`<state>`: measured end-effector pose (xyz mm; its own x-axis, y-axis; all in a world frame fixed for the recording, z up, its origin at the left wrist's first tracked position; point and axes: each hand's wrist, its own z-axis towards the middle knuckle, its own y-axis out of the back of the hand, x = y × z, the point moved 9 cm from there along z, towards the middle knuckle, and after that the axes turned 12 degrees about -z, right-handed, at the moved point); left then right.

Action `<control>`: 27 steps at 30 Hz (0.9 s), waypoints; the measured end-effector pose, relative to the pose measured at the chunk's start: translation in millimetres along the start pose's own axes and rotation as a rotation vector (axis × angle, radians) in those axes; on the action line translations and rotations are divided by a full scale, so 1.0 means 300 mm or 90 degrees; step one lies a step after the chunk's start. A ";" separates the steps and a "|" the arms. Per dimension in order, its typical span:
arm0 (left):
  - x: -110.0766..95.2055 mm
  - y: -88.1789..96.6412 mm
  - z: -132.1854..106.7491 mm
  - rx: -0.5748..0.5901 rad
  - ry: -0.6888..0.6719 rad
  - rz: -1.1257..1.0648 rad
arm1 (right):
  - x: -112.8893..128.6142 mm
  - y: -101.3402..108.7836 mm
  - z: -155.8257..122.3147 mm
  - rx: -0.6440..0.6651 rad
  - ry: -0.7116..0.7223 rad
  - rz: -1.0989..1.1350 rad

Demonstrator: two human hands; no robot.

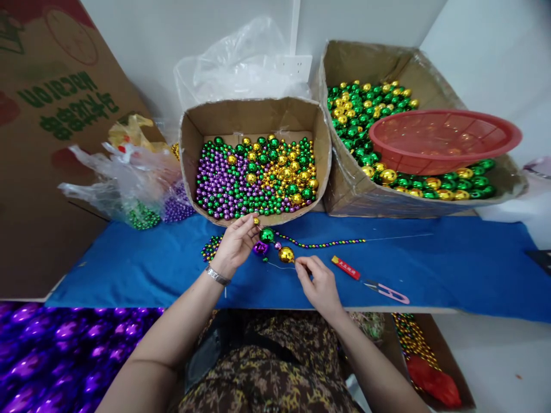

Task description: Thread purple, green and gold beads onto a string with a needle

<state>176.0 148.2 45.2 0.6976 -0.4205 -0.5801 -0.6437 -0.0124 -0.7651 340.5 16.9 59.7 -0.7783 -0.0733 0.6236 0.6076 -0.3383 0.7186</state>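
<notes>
My left hand (239,244) pinches a small gold bead (256,221) in front of the cardboard box of mixed beads. Just beside its fingers hang a large green bead (267,235), a purple bead (260,248) and a small pink-purple bead (278,245). A large gold bead (286,254) follows toward my right hand (318,285). The right thumb and forefinger are closed on the thread by that gold bead. A pale loose length of thread (279,266) curves below the beads. Behind them a strand of small multicoloured beads (318,245) lies on the blue cloth (150,269).
The bead box (253,117) stands ahead. At right, a larger carton (365,63) of green and gold beads holds a red plastic basket (447,163). Thread snips (387,291) and a red packet (345,267) lie right of my hand. Plastic bags (124,178) of beads sit left.
</notes>
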 end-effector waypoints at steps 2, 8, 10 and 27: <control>-0.001 -0.002 -0.005 -0.004 -0.004 0.002 | 0.000 0.000 0.000 0.000 0.002 -0.004; -0.011 -0.002 -0.015 -0.014 -0.025 0.025 | 0.005 0.005 -0.001 -0.008 0.005 -0.010; -0.014 -0.002 -0.016 -0.014 -0.035 0.043 | 0.005 0.007 -0.002 -0.009 0.003 -0.010; 0.008 -0.060 -0.046 0.124 -0.212 0.514 | -0.186 -0.162 -0.025 0.163 -0.134 0.048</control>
<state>184.9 134.8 61.5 0.1293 0.0507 -0.9903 -0.9345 0.3402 -0.1046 353.3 30.2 -12.3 -0.6962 0.1149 0.7086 0.7030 -0.0906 0.7054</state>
